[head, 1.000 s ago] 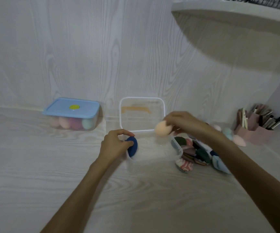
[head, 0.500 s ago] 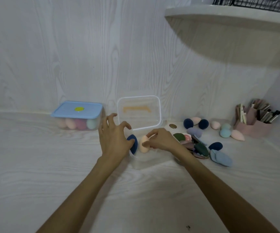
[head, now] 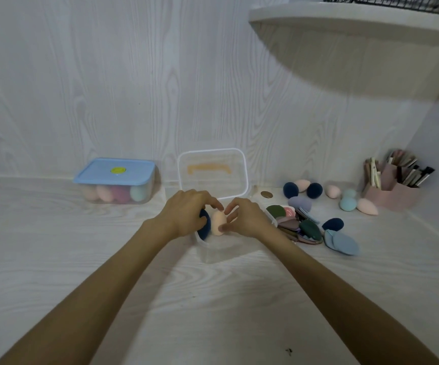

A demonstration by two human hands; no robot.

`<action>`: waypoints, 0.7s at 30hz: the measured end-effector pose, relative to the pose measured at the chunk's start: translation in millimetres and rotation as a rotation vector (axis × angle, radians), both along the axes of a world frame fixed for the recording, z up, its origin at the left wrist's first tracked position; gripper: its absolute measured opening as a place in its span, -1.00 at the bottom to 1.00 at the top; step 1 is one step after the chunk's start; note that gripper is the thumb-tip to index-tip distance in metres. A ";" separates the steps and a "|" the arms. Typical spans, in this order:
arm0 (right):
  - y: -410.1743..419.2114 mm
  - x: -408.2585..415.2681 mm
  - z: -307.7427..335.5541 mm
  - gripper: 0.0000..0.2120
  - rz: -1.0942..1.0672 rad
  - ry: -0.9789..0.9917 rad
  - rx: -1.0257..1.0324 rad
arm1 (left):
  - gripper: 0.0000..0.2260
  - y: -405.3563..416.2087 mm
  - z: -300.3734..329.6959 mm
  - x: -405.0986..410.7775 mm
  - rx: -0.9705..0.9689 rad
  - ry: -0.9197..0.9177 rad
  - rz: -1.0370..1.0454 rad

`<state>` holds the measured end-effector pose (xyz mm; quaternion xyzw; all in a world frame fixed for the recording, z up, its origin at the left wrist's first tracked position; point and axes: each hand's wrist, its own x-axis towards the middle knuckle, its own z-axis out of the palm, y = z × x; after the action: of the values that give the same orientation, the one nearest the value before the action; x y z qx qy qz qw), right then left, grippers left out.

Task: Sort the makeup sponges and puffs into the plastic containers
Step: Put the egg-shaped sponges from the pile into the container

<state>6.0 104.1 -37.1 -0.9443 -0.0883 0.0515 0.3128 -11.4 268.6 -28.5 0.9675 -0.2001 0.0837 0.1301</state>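
Peach sponge going into the clear container, upright, beside the navy one.

The peach sponge [head: 218,223] stands with its long axis nearly vertical inside the clear container [head: 214,252], just right of the navy sponge [head: 204,224]. The right hand [head: 247,219] pinches it narrowly between thumb and fingers from the right side; the left hand [head: 186,213] curls over the navy sponge, holding it. I judge the right hand must only let go. The loose sponges [head: 302,189] and the flat puffs [head: 297,225] lie right of the container.
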 end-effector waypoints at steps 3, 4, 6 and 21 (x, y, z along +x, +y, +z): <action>0.1 1.3 -0.7 -0.58 -0.014 -0.001 0.016 | -0.67 -1.8 0.8 2.0 0.034 0.004 0.022; 0.2 1.5 -1.0 -0.58 -0.016 -0.001 0.020 | -0.69 -2.5 1.0 2.1 0.044 -0.006 0.028; 0.8 1.8 -1.9 -0.62 -0.019 -0.004 0.025 | -0.72 -3.5 1.3 1.4 0.049 -0.025 0.035; -15.7 3.0 25.7 -0.67 0.044 0.202 0.166 | -0.72 -4.9 -2.5 11.5 0.055 0.007 -0.011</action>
<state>9.0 88.4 -11.4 -0.9030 -0.0811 0.1456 0.3960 0.1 263.8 -31.0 0.9699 -0.2071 0.0742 0.1047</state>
